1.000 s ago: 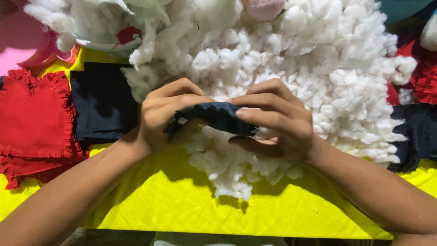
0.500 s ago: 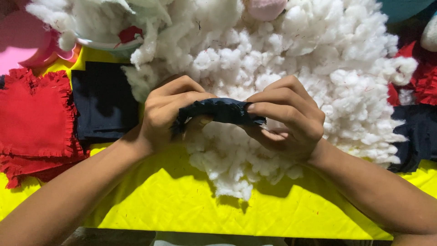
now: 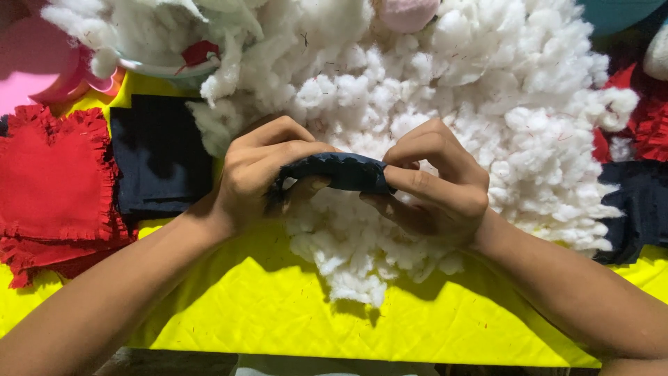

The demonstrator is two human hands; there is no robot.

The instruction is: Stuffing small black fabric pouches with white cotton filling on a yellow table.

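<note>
I have a small dark navy fabric piece [image 3: 339,172] pinched between both hands, held just above the big heap of white stuffing [image 3: 445,118] that covers the middle and far side of the yellow quilted cloth [image 3: 264,306]. My left hand [image 3: 261,174] is curled round its left end, thumb tucked under, fingers clenched over the top. My right hand [image 3: 435,188] grips the right end between thumb and forefinger, the other fingers folded beneath. Both are closed on the piece.

To do this well, I judge I should keep the scalloped edge taut between the two pinches and hold the opening steady, so the soft fill does not bunch at one end and the seam stays even.

The navy cloth looks matte and thin, its rim cut in little waves. The stuffing is fluffy, clumpy fibre, flecked with tiny red threads. Toward the left edge lie a red heart-shaped patch [image 3: 49,181] with a frayed, fringed border and, beside it, a flat dark navy square [image 3: 160,157]. More red and navy pieces [image 3: 640,188] sit at the right edge.
</note>
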